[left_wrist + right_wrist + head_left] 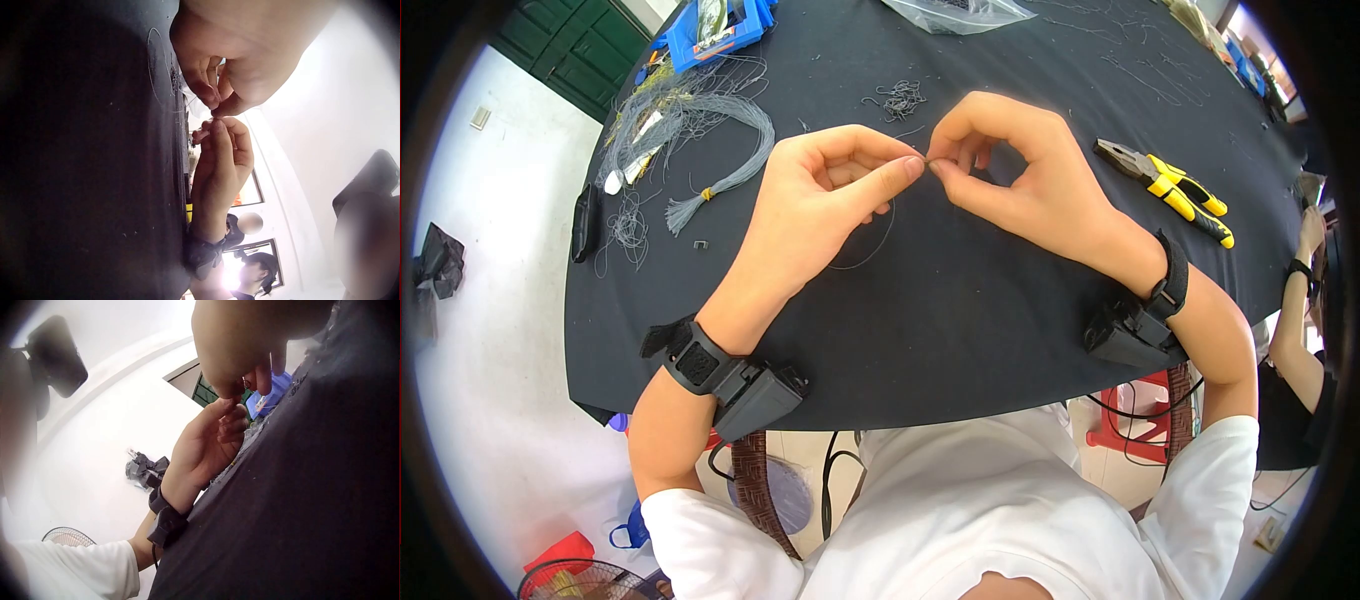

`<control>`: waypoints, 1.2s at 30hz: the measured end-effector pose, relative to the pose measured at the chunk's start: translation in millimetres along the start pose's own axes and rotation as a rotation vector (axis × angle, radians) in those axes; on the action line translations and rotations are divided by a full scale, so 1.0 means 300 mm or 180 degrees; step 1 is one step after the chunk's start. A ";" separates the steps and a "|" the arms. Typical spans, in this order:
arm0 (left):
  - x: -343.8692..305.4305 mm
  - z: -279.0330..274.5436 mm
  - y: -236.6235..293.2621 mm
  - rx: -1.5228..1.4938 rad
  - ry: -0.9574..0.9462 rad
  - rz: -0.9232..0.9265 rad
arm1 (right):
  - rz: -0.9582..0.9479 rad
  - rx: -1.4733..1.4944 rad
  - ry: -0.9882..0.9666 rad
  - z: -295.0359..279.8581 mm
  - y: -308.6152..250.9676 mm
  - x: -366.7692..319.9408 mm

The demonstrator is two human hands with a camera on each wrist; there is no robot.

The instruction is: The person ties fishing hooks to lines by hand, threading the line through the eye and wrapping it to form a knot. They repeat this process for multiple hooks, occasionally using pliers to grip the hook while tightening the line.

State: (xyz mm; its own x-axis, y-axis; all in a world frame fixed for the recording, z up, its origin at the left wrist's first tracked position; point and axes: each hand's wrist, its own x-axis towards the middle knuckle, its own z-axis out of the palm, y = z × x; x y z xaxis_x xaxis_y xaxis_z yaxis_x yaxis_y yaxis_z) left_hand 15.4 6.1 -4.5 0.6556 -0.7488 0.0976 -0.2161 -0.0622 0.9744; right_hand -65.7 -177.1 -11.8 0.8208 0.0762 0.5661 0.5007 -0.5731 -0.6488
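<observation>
Over the surface [960, 340], between its left and right edges, I have the left hand [815, 200] and right hand [1035, 180] pinching a thin line [885, 241], fingertips meeting; uneven tension could slip it free, I judge, or its slack loop could kink.

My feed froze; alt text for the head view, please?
Left hand and right hand pinch a tiny, unclear item above a black-covered table; a thin line curves beneath. Pliers with yellow handles lie right, a tied grey strand bundle left.
</observation>
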 end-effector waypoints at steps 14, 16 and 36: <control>0.001 0.005 -0.004 -0.0168 0.0093 0.0086 | 0.0166 0.0164 -0.0031 0.003 0.000 -0.003; 0.001 0.006 -0.004 -0.0164 0.0097 0.0071 | 0.0214 0.0191 -0.0047 0.005 -0.002 -0.004; 0.004 -0.012 -0.018 0.0286 0.0082 0.0145 | 0.1172 0.0762 -0.0291 0.002 -0.020 -0.008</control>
State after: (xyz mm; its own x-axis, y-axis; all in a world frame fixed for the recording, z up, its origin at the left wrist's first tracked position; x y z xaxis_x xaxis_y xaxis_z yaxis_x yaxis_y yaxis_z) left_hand 20.1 7.9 -8.8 0.6617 -0.7351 0.1476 -0.3093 -0.0883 0.9469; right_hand -70.4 -173.3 -9.4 0.9717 -0.0196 0.2352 0.2113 -0.3713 -0.9041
